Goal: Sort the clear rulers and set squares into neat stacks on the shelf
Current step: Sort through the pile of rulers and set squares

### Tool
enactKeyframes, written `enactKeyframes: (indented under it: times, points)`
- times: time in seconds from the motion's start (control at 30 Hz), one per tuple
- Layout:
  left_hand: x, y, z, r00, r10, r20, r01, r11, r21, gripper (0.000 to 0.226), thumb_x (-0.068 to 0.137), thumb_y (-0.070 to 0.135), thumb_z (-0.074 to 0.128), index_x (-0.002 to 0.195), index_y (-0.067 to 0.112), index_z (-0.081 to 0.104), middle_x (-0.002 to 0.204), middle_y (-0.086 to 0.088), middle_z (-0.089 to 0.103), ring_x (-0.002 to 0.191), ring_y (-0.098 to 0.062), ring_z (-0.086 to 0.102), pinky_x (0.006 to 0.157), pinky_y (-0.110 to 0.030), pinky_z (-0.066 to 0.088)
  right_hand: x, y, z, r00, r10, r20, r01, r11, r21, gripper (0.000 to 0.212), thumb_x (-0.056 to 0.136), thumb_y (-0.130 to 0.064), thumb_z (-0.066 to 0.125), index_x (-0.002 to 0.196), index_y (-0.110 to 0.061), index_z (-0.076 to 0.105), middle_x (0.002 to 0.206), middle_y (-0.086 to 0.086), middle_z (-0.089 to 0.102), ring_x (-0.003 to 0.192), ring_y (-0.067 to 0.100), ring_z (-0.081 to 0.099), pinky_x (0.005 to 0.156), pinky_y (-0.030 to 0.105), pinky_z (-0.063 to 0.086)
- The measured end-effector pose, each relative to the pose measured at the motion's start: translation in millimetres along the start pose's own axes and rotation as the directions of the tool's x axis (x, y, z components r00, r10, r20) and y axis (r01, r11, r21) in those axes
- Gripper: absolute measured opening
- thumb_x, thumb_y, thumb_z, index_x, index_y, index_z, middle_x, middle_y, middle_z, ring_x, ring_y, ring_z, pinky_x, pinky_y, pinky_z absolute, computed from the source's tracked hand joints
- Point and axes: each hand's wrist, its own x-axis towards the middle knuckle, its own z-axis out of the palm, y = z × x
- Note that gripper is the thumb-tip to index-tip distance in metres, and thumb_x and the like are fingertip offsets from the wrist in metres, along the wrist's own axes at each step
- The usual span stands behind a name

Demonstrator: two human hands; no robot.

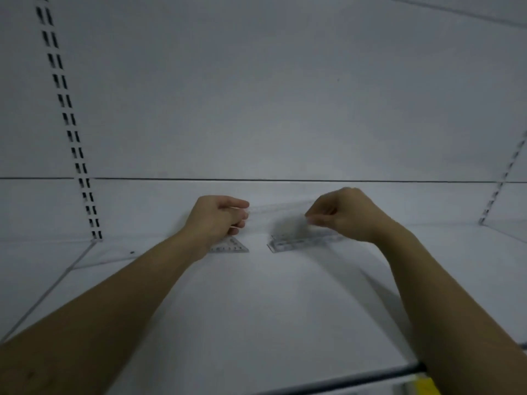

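Clear set square [232,246], white shelf [256,309]

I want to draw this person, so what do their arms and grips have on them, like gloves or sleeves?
Nothing is worn. The left grip and right grip, the person's hands, are bare: no gloves, and no rings I can make out in this blurry picture. The left forearm and right forearm are bare too: no sleeves, watch or bracelet in view.
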Motion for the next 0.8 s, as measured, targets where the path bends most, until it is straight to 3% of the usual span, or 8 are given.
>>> enactKeyframes:
  times: [0.1,0.23,0.3,0.4,0.47,0.6,0.8]
  points:
    - [-1.5,0.7,15.6,0.998,0.019,0.061,-0.025,0.995,0.100,0.016,0.086,0.004,0.067,0.100,0.009,0.072,0.080,-0.007,0.072,0.067,-0.011,0.066,0.057,-0.018,0.050,-6.6,10.5,-3.0,0.983,0.053,-0.178,-0.043,0.997,0.060,0.009,0.085,-0.029,0.070,0.093,-0.032,0.070,0.079,-0.014,0.068,0.076,0.000,0.061,0.067,0.010,0.040]
    - [0.5,0.5,38.4,0.992,0.052,0.119,-0.084,0.955,0.284,0.010,0.086,0.013,0.068,0.094,0.017,0.071,0.071,-0.002,0.068,0.056,-0.005,0.061,0.049,-0.017,0.044,-5.8,37.8,8.5,0.987,0.106,-0.117,-0.110,0.994,-0.024,0.028,0.083,-0.027,0.071,0.111,-0.029,0.068,0.097,-0.008,0.061,0.089,0.009,0.059,0.083,0.022,0.045]
    - [4.2,0.2,46.1,0.975,0.121,0.184,-0.198,0.847,0.493,0.006,0.086,0.021,0.067,0.090,0.024,0.069,0.073,0.004,0.066,0.065,-0.010,0.062,0.053,-0.017,0.042,-6.1,44.0,10.3,0.990,0.126,-0.061,-0.129,0.990,-0.052,0.033,0.083,-0.029,0.071,0.116,-0.030,0.066,0.106,-0.004,0.060,0.097,0.011,0.057,0.083,0.021,0.040]
    - [5.7,-5.8,56.9,0.934,0.182,0.308,-0.354,0.585,0.730,0.011,0.087,0.031,0.062,0.093,0.024,0.068,0.089,0.005,0.063,0.084,-0.016,0.061,0.075,-0.027,0.049,-6.3,45.9,14.2,0.987,0.155,0.035,-0.150,0.984,-0.097,0.042,0.082,-0.034,0.072,0.123,-0.031,0.062,0.124,-0.001,0.057,0.110,0.016,0.053,0.088,0.021,0.036]
    - [6.5,-12.1,61.9,0.915,0.218,0.339,-0.402,0.532,0.745,0.016,0.089,0.035,0.058,0.094,0.023,0.067,0.094,0.002,0.062,0.087,-0.019,0.059,0.083,-0.036,0.049,-6.8,45.4,17.4,0.979,0.179,0.094,-0.166,0.978,-0.130,0.047,0.082,-0.036,0.072,0.126,-0.032,0.060,0.129,-0.001,0.054,0.116,0.019,0.051,0.091,0.024,0.036]
    - [8.5,-19.1,65.0,0.876,0.279,0.395,-0.483,0.518,0.706,0.020,0.088,0.041,0.057,0.095,0.025,0.066,0.091,0.004,0.061,0.084,-0.016,0.058,0.082,-0.036,0.048,-3.2,49.2,24.2,0.976,0.171,0.134,-0.138,0.965,-0.222,0.040,0.086,-0.033,0.066,0.126,-0.033,0.061,0.129,0.001,0.056,0.115,0.022,0.053,0.093,0.025,0.039]
    - [8.4,-24.4,66.0,0.880,0.302,0.366,-0.474,0.594,0.650,0.012,0.088,0.032,0.062,0.092,0.022,0.067,0.091,0.003,0.068,0.085,-0.016,0.061,0.080,-0.036,0.050,-1.6,48.2,26.2,0.981,0.162,0.106,-0.139,0.971,-0.194,0.025,0.089,-0.021,0.062,0.111,-0.029,0.071,0.113,-0.001,0.067,0.103,0.018,0.059,0.080,0.018,0.038]
